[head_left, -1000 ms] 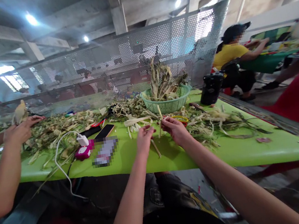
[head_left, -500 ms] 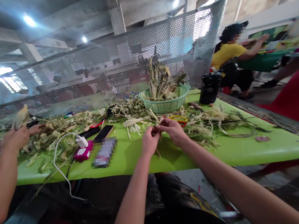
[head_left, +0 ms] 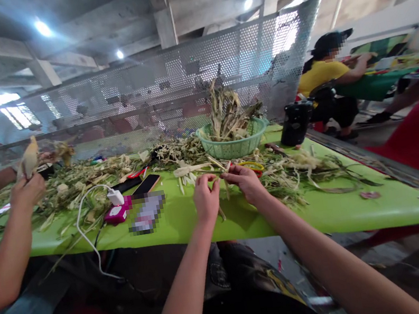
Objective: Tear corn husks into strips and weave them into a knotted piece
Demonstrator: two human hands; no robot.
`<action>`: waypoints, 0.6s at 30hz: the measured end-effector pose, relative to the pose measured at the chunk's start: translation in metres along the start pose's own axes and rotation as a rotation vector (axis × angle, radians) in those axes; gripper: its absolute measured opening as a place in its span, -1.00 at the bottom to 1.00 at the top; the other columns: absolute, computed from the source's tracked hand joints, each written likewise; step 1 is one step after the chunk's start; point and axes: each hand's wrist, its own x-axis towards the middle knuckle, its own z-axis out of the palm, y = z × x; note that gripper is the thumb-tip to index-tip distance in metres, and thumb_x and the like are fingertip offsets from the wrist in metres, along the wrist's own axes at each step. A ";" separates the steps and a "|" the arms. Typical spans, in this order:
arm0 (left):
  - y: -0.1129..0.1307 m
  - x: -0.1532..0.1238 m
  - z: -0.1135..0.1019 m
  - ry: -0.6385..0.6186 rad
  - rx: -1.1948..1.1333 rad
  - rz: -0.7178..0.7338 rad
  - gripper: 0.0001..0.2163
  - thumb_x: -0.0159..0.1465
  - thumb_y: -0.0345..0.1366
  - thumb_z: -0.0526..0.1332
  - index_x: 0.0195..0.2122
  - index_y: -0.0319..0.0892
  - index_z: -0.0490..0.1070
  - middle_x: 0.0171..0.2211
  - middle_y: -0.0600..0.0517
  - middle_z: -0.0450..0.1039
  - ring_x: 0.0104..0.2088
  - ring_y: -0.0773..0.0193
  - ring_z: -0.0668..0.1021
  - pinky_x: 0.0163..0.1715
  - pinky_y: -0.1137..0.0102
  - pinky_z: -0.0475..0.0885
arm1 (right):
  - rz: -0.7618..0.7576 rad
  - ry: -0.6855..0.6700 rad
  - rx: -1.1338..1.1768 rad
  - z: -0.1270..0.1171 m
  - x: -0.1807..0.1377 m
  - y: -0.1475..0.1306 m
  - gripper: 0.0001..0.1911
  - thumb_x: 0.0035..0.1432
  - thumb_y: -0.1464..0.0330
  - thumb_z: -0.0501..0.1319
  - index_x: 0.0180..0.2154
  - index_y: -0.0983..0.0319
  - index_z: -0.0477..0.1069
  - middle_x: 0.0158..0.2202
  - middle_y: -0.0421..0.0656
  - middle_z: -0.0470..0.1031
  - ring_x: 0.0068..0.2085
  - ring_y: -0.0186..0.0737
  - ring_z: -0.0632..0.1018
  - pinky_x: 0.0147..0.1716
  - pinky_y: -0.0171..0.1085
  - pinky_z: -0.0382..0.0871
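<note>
My right hand (head_left: 248,182) is closed in a pinch around a pale dried plant stalk (head_left: 216,164), whose upper end points up and to the left. Just left of it is my left hand (head_left: 206,200), thumb and fingers curled together. Anything between those fingertips is too fine to make out. Below the hands, a thin stalk end (head_left: 222,214) shows over the green table cover (head_left: 189,227). Yellow-handled scissors (head_left: 249,166) lie partly hidden behind my right hand. Pale plant strips (head_left: 186,174) rest beyond my left hand.
A green basket (head_left: 232,148) of dried leaves stands behind my hands, with a black cup (head_left: 294,124) on its right. Phones (head_left: 147,185) and a pink power block (head_left: 116,212) with a white cable lie left. A co-worker's hand (head_left: 28,190) holds a husk bundle (head_left: 28,158).
My left hand has drawn a little left, away from my right hand, which still pinches the stalk. At the left, the co-worker's hands have risen with plant material.
</note>
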 end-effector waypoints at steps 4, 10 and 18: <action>0.001 0.001 -0.004 0.071 0.080 0.030 -0.90 0.26 -0.37 0.19 -0.20 -0.17 0.39 -0.19 -0.06 0.44 -0.27 0.26 0.49 -0.24 0.39 0.38 | 0.025 -0.046 -0.022 0.000 -0.001 -0.001 -0.65 -0.24 0.19 0.49 -0.45 0.23 0.47 -0.49 -0.24 0.46 -0.48 -0.36 0.41 -0.41 -0.32 0.30; 0.003 0.001 -0.002 0.034 0.140 0.051 -0.87 0.27 -0.40 0.17 -0.16 -0.17 0.38 -0.15 -0.08 0.48 -0.15 0.19 0.52 -0.15 0.33 0.38 | 0.030 -0.094 -0.050 0.004 -0.004 -0.003 -0.64 -0.19 0.13 0.45 -0.41 0.21 0.46 -0.46 -0.24 0.45 -0.49 -0.37 0.40 -0.42 -0.32 0.33; -0.005 0.003 0.005 -0.083 0.170 -0.017 -0.87 0.28 -0.37 0.15 -0.15 -0.16 0.37 -0.23 -0.06 0.54 -0.24 0.19 0.56 -0.25 0.35 0.39 | 0.010 -0.128 -0.134 0.004 0.000 0.002 -0.62 -0.23 0.18 0.49 -0.39 0.22 0.48 -0.47 -0.22 0.48 -0.44 -0.31 0.43 -0.41 -0.32 0.29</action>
